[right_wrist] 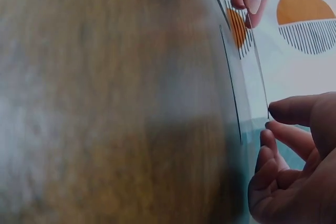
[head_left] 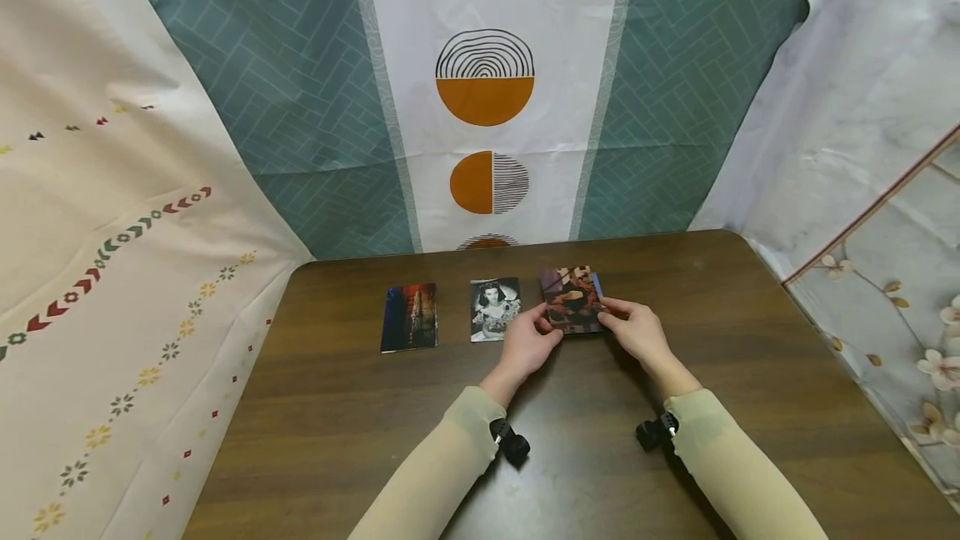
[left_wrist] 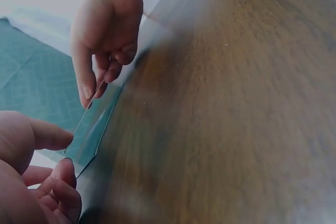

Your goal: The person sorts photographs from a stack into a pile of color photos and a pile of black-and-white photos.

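1. My left hand [head_left: 528, 344] pinches the left edge of a dark photo card [head_left: 573, 300]; my right hand [head_left: 637, 330] pinches its right edge.
2. The card sits at the far middle of the brown counter [head_left: 675, 407], just right of a black-and-white portrait card [head_left: 494, 308].
3. Further left, apart from those 2, lies a blue and red card [head_left: 408, 317].
4. Patterned cloth [head_left: 483, 98] hangs behind the counter.
5. Both wrist views show the held card edge-on, lifted off the counter; only the head view shows its picture.
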